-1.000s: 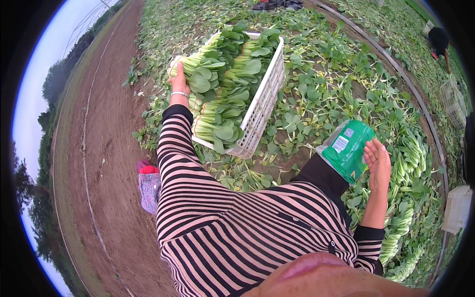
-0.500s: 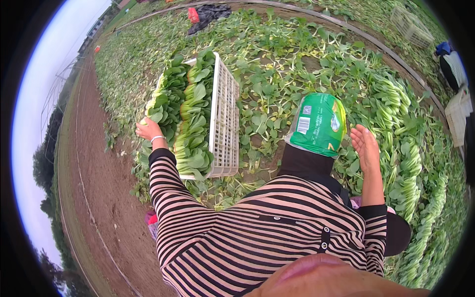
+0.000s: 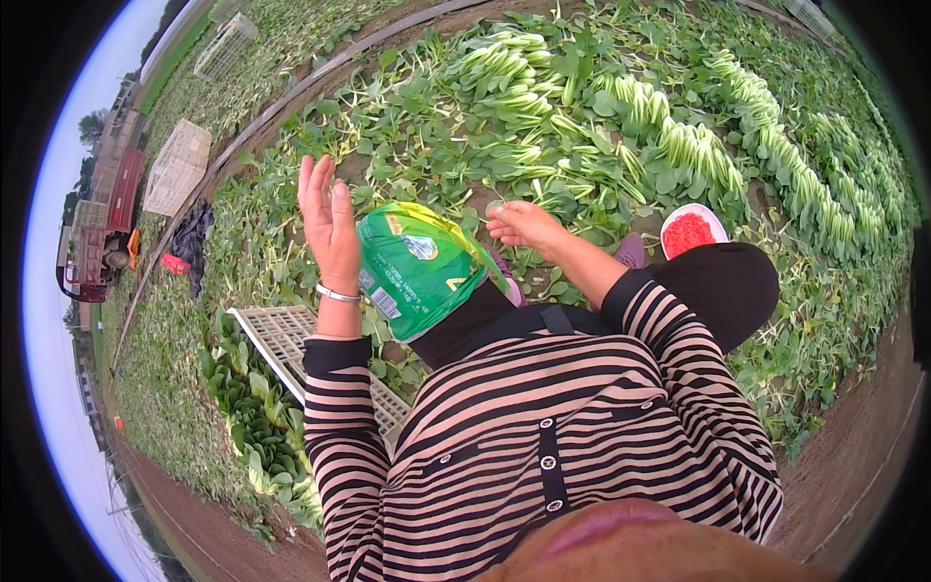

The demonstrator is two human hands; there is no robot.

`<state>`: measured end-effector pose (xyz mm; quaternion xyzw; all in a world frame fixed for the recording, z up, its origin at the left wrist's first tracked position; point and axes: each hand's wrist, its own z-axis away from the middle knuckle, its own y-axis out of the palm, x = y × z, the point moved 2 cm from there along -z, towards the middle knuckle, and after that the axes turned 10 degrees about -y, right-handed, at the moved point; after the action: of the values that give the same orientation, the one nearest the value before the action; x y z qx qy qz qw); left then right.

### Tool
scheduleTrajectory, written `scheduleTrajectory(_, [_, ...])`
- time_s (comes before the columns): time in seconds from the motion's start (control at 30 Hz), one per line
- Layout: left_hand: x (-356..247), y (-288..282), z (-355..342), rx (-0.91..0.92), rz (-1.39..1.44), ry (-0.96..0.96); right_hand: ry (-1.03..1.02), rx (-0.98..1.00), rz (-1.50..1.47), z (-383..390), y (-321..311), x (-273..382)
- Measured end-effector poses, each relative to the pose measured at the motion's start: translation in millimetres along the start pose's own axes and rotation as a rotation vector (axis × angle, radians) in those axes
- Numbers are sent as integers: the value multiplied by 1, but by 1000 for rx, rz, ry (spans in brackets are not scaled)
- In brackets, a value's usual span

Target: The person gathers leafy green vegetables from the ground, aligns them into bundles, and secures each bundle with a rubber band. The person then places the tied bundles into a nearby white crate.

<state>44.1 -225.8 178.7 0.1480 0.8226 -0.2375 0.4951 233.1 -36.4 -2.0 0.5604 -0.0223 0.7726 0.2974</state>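
Observation:
My left hand (image 3: 330, 218) is raised beside the green plastic packaging (image 3: 422, 267) that covers my knee; its fingers are stretched out and nothing is in it. In front of me my right hand (image 3: 524, 225) has thumb and fingers pinched together. A small green leaf shows at those fingertips, though I cannot tell whether they hold it. Just beyond lie pale-stemmed bok choy (image 3: 519, 87), with another row (image 3: 693, 150) to the right. At lower left, a white plastic crate (image 3: 281, 339) stands with bok choy (image 3: 254, 412) packed in it, partly behind my left arm.
Near my right knee sits a white bowl (image 3: 719, 225) of small red pieces. Other crates (image 3: 178, 167) and a dark cloth (image 3: 194, 242) lie at far left, with a red truck (image 3: 121, 194) beyond. Longer bok choy rows (image 3: 776, 136) stretch along the right over leafy ground.
The view has swung right. My left hand has left the bok choy in the crate and opened in front of me. My right hand has gone from open to pinched.

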Motion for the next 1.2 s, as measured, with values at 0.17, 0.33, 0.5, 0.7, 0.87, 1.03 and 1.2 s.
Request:
scheduleTrajectory(0.17, [8, 130, -32, 328, 29, -32, 20, -151, -13, -26, -51, -25])
scheduleTrajectory(0.33, [53, 188, -68, 480, 131, -175, 115, -407, 23, -51, -132, -62])
scheduleTrajectory(0.5, [117, 203, -112, 467, 250, -501, 124, -498, -52, -97, -173, -58])
scheduleTrajectory(0.7, [194, 220, -176, 623, -40, -718, 103, -518, -77, -175, -206, -42])
scheduleTrajectory(0.87, [323, 235, -188, 635, -216, -731, -10, -493, -93, -245, -223, -24])
scheduleTrajectory(1.03, [405, 270, -199, 557, -254, -795, -260, -466, -9, -330, -264, 22])
scheduleTrajectory(1.2, [374, 317, -225, 612, -910, -88, -672, -661, 435, -425, -316, 92])
